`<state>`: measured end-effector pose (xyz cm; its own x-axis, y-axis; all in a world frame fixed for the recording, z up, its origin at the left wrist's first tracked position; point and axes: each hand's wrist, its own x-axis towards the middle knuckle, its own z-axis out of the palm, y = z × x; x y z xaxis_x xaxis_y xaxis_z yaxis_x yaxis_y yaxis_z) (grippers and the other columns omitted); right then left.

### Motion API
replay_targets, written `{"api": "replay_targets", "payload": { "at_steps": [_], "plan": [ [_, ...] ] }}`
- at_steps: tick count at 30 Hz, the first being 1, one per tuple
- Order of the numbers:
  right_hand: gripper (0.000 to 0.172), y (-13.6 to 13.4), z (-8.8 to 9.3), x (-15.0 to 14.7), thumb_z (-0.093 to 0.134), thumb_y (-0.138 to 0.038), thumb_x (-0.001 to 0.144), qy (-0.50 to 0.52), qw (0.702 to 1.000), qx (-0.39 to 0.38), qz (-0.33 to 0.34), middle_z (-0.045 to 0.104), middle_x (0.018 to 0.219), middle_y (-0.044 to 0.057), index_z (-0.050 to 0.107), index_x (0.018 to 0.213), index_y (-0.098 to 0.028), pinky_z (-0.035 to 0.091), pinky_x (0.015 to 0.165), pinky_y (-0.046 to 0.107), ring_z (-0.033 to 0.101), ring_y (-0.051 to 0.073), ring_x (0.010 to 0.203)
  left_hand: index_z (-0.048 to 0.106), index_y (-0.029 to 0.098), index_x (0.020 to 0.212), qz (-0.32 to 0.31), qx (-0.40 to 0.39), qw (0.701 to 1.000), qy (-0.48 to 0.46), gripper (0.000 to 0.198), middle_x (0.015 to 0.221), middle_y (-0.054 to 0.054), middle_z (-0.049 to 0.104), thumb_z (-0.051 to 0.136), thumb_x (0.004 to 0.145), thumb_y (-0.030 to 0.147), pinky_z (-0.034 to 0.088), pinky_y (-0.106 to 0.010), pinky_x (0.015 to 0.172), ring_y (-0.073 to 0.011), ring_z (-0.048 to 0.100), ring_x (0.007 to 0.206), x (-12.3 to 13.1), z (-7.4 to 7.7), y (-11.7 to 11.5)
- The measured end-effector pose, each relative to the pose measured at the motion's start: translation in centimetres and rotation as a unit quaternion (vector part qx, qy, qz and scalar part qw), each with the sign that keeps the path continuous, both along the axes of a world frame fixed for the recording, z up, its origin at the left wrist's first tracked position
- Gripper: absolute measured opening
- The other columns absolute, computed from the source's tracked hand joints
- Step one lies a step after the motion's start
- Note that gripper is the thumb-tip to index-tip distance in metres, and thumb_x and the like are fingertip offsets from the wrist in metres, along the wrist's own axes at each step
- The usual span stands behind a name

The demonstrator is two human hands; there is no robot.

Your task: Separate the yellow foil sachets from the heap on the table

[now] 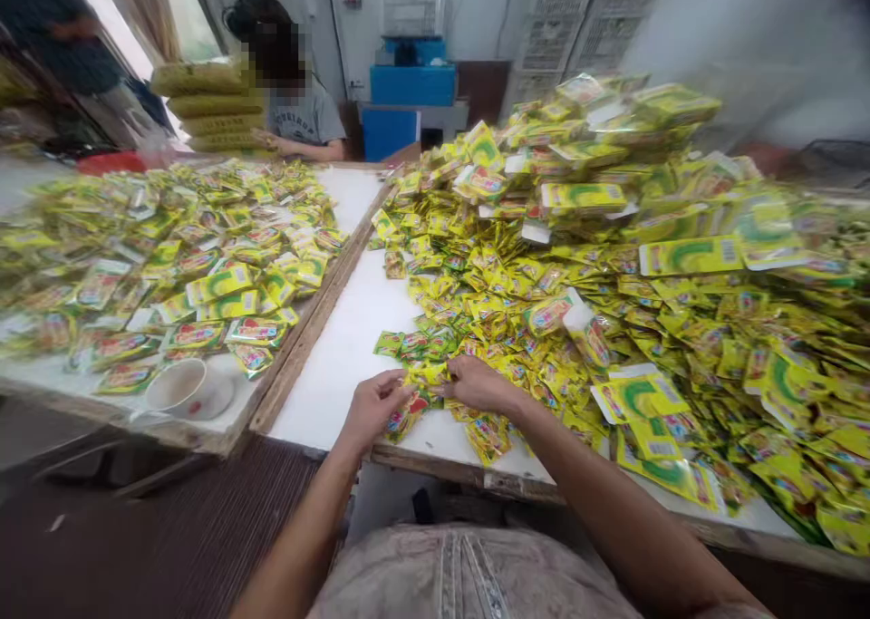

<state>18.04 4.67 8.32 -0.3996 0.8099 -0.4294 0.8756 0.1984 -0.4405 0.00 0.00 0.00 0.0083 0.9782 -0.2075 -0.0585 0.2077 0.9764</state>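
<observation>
At the table's front edge both of my hands work over small yellow candy-like sachets. My left hand [372, 411] is closed, its thumb and fingertips at the left end of a few yellow sachets [427, 376]. My right hand [479, 385] pinches the right end of these same sachets, its fingertips partly hidden by the hand. Just below my left fingers lies a sachet with a red print [406, 416]. Green-and-yellow sachets [418, 343] lie in a row beyond my hands. To the right spreads a large heap of loose sachets [503, 302].
Flat yellow boxes [690, 255] are piled on the heap at right. A wooden rim [319, 306] divides the white tabletop [326, 379] from a left table with filled packs [221, 284] and a white cup [178, 389]. A person [303, 116] sits across, by stacked sacks [216, 107].
</observation>
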Motion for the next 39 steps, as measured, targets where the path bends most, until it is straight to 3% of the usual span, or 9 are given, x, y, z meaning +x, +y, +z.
{"api": "replay_targets", "payload": {
  "at_steps": [5, 9, 12, 16, 21, 24, 27, 29, 39],
  "plan": [
    [0.034, 0.1, -0.2, 1.2, 0.05, -0.042, 0.084, 0.053, 0.994, 0.066, -0.064, 0.045, 0.056, -0.002, 0.051, 0.062, -0.017, 0.024, 0.05, 0.022, 0.038, 0.01, 0.052, 0.067, 0.012, 0.095, 0.041, -0.027, 0.999, -0.005, 0.047, 0.064, 0.0, 0.067, 0.076, 0.058, 0.04, 0.044, -0.022, 0.056, -0.0125, 0.059, 0.057, -0.3, 0.6, 0.0],
    [0.028, 0.9, -0.9, 2.5, 0.051, -0.04, 0.085, -0.006, 0.94, 0.271, -0.209, 0.06, 0.081, 0.009, 0.058, 0.087, -0.014, 0.031, 0.061, 0.026, 0.049, 0.019, 0.072, 0.066, 0.011, 0.092, 0.135, -0.073, 0.988, -0.024, 0.051, 0.051, 0.004, 0.06, 0.079, 0.051, 0.038, 0.04, -0.02, 0.047, -0.0104, 0.054, 0.046, -1.9, 1.1, 0.2],
    [0.022, 0.2, -2.0, 2.1, 0.052, -0.035, 0.086, -0.023, 0.92, 0.36, -0.155, 0.062, 0.091, 0.011, 0.06, 0.091, -0.014, 0.032, 0.071, 0.03, 0.05, 0.022, 0.086, 0.066, 0.011, 0.089, 0.168, -0.103, 0.979, -0.047, 0.053, 0.052, 0.003, 0.061, 0.082, 0.046, 0.036, 0.042, -0.021, 0.047, -0.012, 0.057, 0.047, -2.8, 1.3, 0.4],
    [0.028, -1.7, -4.3, -0.1, 0.058, -0.042, 0.081, -0.049, 0.957, 0.287, -0.018, 0.064, 0.087, 0.011, 0.064, 0.077, -0.015, 0.03, 0.073, 0.034, 0.048, 0.025, 0.09, 0.066, 0.011, 0.088, 0.165, -0.108, 0.978, -0.065, 0.051, 0.053, 0.002, 0.064, 0.082, 0.045, 0.034, 0.044, -0.022, 0.049, -0.0122, 0.058, 0.047, -2.8, 1.5, 0.3],
    [0.018, -2.1, -6.2, -0.4, 0.067, -0.034, 0.074, 0.013, 0.973, 0.23, -0.016, 0.062, 0.09, 0.009, 0.062, 0.076, -0.016, 0.031, 0.071, 0.031, 0.048, 0.025, 0.093, 0.065, 0.011, 0.089, 0.151, -0.108, 0.98, -0.071, 0.051, 0.055, 0.001, 0.066, 0.082, 0.045, 0.033, 0.044, -0.022, 0.05, -0.0128, 0.059, 0.049, -2.5, 1.4, 0.1],
    [0.016, -1.4, -6.0, 0.6, 0.061, -0.032, 0.077, 0.162, 0.97, 0.161, -0.087, 0.056, 0.068, 0.001, 0.055, 0.074, -0.018, 0.031, 0.061, 0.026, 0.049, 0.016, 0.069, 0.066, 0.011, 0.089, 0.134, -0.097, 0.985, -0.055, 0.05, 0.055, 0.0, 0.066, 0.082, 0.048, 0.035, 0.044, -0.022, 0.05, -0.0132, 0.06, 0.049, -2.4, 1.2, 0.1],
    [0.024, -0.7, -4.8, 1.0, 0.056, -0.041, 0.077, 0.341, 0.92, 0.105, -0.161, 0.045, 0.06, -0.004, 0.047, 0.071, -0.02, 0.031, 0.054, 0.023, 0.043, 0.012, 0.056, 0.067, 0.012, 0.089, 0.105, -0.082, 0.991, -0.032, 0.048, 0.055, 0.001, 0.065, 0.08, 0.051, 0.037, 0.043, -0.021, 0.05, -0.0126, 0.059, 0.05, -2.0, 1.1, 0.3],
    [0.027, -0.3, -4.1, 0.8, 0.055, -0.042, 0.076, 0.396, 0.902, 0.089, -0.145, 0.039, 0.058, -0.005, 0.042, 0.068, -0.021, 0.031, 0.052, 0.022, 0.038, 0.011, 0.054, 0.068, 0.013, 0.089, 0.089, -0.07, 0.993, -0.029, 0.045, 0.055, 0.002, 0.065, 0.08, 0.053, 0.037, 0.043, -0.02, 0.05, -0.0119, 0.059, 0.051, -1.5, 1.2, 0.3],
    [0.022, 0.7, -3.3, 0.4, 0.051, -0.028, 0.076, 0.309, 0.937, 0.164, -0.019, 0.032, 0.054, -0.006, 0.038, 0.06, -0.02, 0.026, 0.052, 0.021, 0.03, 0.01, 0.053, 0.068, 0.013, 0.089, 0.042, -0.037, 0.992, -0.112, 0.043, 0.064, -0.001, 0.069, 0.081, 0.054, 0.033, 0.047, -0.022, 0.059, -0.0124, 0.062, 0.058, 0.0, 1.7, -0.2]
  ]
}}
